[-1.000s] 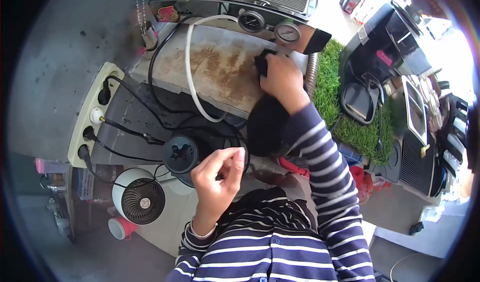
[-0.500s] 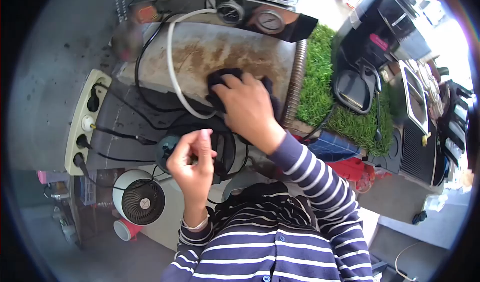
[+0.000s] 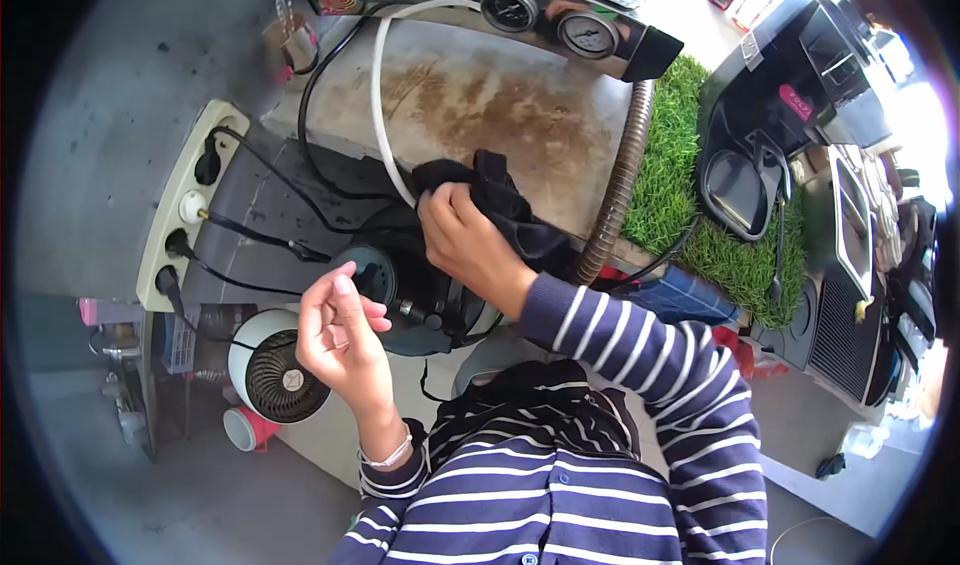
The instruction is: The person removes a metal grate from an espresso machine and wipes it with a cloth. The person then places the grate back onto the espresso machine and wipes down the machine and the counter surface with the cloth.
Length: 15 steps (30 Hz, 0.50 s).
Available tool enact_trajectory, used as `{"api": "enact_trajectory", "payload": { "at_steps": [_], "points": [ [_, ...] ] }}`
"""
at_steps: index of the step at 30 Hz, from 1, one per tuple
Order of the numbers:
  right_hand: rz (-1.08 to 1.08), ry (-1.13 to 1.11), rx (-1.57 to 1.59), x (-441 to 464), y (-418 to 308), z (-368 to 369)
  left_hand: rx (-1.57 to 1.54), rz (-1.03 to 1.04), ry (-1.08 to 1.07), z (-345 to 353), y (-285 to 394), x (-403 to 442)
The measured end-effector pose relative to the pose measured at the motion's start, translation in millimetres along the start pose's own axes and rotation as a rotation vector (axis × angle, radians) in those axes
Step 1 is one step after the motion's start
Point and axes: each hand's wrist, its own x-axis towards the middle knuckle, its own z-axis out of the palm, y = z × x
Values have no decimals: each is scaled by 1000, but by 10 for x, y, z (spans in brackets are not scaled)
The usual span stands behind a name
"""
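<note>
My right hand (image 3: pixel 470 240) has its fingers closed on a bunched black cloth (image 3: pixel 505 205). The cloth lies over the front edge of a pale metal surface (image 3: pixel 440 95) smeared with brown stains. Part of the cloth hangs past that edge. My left hand (image 3: pixel 345 340) hovers lower left with its fingers loosely curled and the thumb against them; nothing shows in it. Just beyond its fingertips is a dark round appliance (image 3: pixel 375 275), partly covered by my right arm and cables.
A white hose (image 3: pixel 380 95) and a ribbed brown hose (image 3: pixel 620 185) flank the stained surface below two gauges (image 3: pixel 510 10). Cables run from a power strip (image 3: pixel 190 205) on the left. Beyond the ribbed hose, artificial grass (image 3: pixel 665 165) holds a black machine (image 3: pixel 790 85). A fan (image 3: pixel 285 380) stands lower left.
My right hand has drawn the black cloth from the stained area towards me, to the front edge. My left hand has shifted slightly left. The whole view has moved a little.
</note>
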Motion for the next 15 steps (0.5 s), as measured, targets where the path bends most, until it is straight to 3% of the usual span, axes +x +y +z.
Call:
{"api": "enact_trajectory", "payload": {
  "at_steps": [5, 6, 11, 15],
  "points": [
    [-27, -272, 56, -291, -2, -203, 53, 7, 42, -57, 65, -94],
    [-42, -245, 97, -416, 36, -193, 53, 18, 38, -66, 61, -95],
    [254, 107, 372, -245, 97, -125, 52, -7, -43, -12, 98, -153],
    [548, -79, 548, -62, 312, -348, 72, 66, -120, 77, 179, -190]
  ]
}}
